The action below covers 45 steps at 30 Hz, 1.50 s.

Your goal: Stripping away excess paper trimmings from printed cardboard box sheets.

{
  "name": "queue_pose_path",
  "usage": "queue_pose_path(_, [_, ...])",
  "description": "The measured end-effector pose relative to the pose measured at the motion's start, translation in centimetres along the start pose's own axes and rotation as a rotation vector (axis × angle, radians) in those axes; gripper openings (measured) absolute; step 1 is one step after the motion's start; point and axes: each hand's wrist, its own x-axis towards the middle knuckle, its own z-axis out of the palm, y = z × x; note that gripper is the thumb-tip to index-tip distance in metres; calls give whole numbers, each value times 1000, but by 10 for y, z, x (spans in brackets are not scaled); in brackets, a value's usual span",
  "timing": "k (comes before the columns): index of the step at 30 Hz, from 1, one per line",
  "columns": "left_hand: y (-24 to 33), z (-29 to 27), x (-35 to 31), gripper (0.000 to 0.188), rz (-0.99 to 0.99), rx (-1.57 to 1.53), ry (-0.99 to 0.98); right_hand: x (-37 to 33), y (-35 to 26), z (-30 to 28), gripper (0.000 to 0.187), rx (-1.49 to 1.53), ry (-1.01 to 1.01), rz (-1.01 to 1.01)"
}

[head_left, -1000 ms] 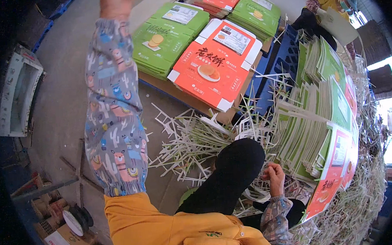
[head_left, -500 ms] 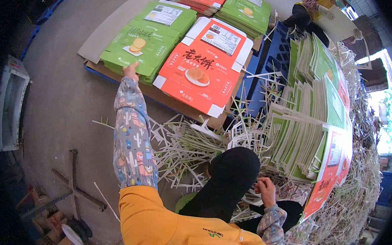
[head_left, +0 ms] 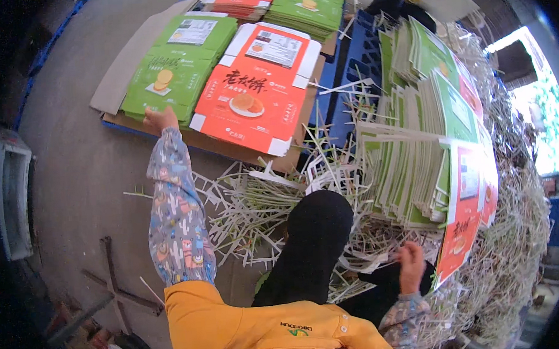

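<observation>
My left hand [head_left: 160, 119] reaches out to the near edge of a stack of flat green printed cartons [head_left: 174, 70] and touches it, fingers partly spread. Right beside that stack lies a pile topped by a flat red printed carton [head_left: 245, 104] with white flaps. Above my bent right leg, my right hand [head_left: 411, 267] hangs with its fingers curled in, and nothing shows in it. Close to it, on the right, a long row of green carton blanks [head_left: 410, 156] leans on edge, with a red carton [head_left: 461, 223] at its near end.
Blue plastic pallets [head_left: 349, 65] run between the stacks. White and green paper strips [head_left: 250, 207] litter the floor by my legs and heap up at the far right. A metal cross-shaped stand [head_left: 113, 288] is at lower left. Another person [head_left: 403, 0] works at the top right.
My view has shifted, so the stacks sit farther left and higher. The left hand stays at the green stack's near edge. My right hand has risen toward the leaning cartons.
</observation>
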Motion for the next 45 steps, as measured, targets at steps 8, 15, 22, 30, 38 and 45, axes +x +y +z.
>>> queue_pose_path(8, [63, -34, -93, 44, 312, -665, -414, 14, 98, -160, 33, 56, 821, 32])
queue_pose_path(15, [186, -163, -221, 26, 327, -1048, -1119, 22, 172, -163, 46, 730, 725, 549])
queue_pose_path(22, [228, -254, -355, 19, 468, -1069, -1734, 30, 200, -166, 41, 1343, 481, 157])
queue_pose_path(30, [207, -308, -485, 24, 101, -685, -2376, 0, 91, -162, 28, 1166, 617, 148])
queue_pose_path(38, [191, -295, -520, 28, -343, -787, -2599, -61, 66, -114, 28, 1301, 354, 254])
queue_pose_path(45, [184, -308, -513, 50, -412, -921, -2394, -29, 168, -169, 53, 303, 1070, 184])
